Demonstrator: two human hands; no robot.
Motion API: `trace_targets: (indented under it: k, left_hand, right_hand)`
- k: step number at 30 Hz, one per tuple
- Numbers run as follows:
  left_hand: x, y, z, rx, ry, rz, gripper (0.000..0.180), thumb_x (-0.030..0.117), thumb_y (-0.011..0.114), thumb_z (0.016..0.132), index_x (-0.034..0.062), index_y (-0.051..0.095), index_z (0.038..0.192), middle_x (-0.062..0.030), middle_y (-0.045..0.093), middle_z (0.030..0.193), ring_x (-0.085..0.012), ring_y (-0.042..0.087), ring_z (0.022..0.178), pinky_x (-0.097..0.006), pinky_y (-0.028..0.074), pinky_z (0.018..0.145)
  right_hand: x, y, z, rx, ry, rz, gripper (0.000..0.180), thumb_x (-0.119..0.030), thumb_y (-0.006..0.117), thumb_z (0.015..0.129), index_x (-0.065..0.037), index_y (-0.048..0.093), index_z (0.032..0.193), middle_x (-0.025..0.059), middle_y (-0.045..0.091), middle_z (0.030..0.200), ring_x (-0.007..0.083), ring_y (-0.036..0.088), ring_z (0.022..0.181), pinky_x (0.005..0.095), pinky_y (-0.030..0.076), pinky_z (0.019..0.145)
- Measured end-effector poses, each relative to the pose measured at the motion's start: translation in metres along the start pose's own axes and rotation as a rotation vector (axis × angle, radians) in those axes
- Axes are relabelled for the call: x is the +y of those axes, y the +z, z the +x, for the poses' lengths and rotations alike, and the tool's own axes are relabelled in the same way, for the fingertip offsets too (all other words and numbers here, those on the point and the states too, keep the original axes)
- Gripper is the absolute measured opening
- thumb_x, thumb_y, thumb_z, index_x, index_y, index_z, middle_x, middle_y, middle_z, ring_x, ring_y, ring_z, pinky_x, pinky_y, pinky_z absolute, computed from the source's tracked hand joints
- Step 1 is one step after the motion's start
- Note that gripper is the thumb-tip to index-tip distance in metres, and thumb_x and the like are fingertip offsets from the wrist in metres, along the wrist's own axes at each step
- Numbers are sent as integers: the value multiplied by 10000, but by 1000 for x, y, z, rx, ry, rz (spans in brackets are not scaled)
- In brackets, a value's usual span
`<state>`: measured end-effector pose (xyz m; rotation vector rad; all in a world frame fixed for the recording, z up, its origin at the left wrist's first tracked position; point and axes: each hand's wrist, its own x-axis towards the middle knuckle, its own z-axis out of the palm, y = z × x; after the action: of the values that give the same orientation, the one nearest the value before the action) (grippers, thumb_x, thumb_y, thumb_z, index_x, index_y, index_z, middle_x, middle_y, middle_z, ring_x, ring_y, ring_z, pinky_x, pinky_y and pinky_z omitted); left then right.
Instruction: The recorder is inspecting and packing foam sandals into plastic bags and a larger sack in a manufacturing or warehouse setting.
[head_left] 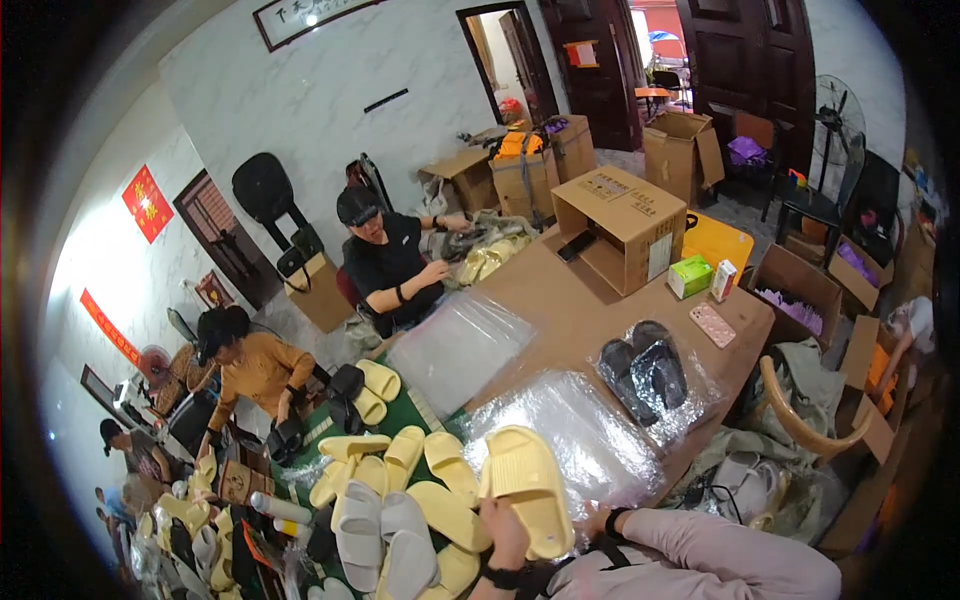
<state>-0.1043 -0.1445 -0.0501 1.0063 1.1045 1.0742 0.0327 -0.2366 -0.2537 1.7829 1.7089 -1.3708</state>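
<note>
A pale yellow slipper (527, 490) is held up at the table's near edge, its ribbed strap in view. My left hand (505, 530) is closed round its left side. Close to the slipper's right edge is my right hand (597, 521), small in view with its fingers mostly hidden; whether it touches the slipper or the plastic is unclear. Clear plastic bags (570, 430) lie in a stack just beyond. Left of my hands, yellow slippers (448, 465) and grey slippers (360, 525) are heaped together. A pair of black slippers (642, 372) sits on clear plastic farther right.
Another bag stack (460, 345) lies farther back. An open carton (618, 228), a green box (689, 277) and a phone in a pink case (713, 325) stand or lie on the brown tabletop (560, 330). Co-workers (385, 255) sit along the left side. A curved wooden armrest (800, 420) is at right.
</note>
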Motion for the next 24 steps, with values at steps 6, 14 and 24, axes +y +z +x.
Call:
trace_targets:
  k: [6, 14, 24]
  left_hand:
    - [-72, 39, 10, 18, -138, 88, 260, 42, 428, 856, -53, 508, 1085, -91, 560, 811, -157, 525, 674, -282, 437, 576]
    - [-117, 48, 16, -105, -118, 764, 602, 278, 483, 884, -45, 254, 1338, -268, 323, 1269, -360, 359, 1168, -377, 322, 967]
    - [-151, -13, -13, -480, 178, 911, 704, 216, 613, 794, 16, 237, 1355, -249, 343, 1316, -370, 352, 1208, -367, 298, 1002]
  right_hand:
    - [75, 82, 103, 349, -129, 55, 571, -492, 473, 796, -234, 391, 1299, 101, 378, 1345, 312, 350, 1233, 514, 271, 999]
    - [7, -8, -37, 283, -143, 39, 243, -278, 559, 729, -187, 633, 941, 73, 624, 987, 232, 577, 931, 346, 442, 790]
    - [11, -59, -116, 430, -365, 414, 320, -325, 490, 860, -52, 620, 964, 163, 623, 905, 288, 595, 795, 364, 452, 726]
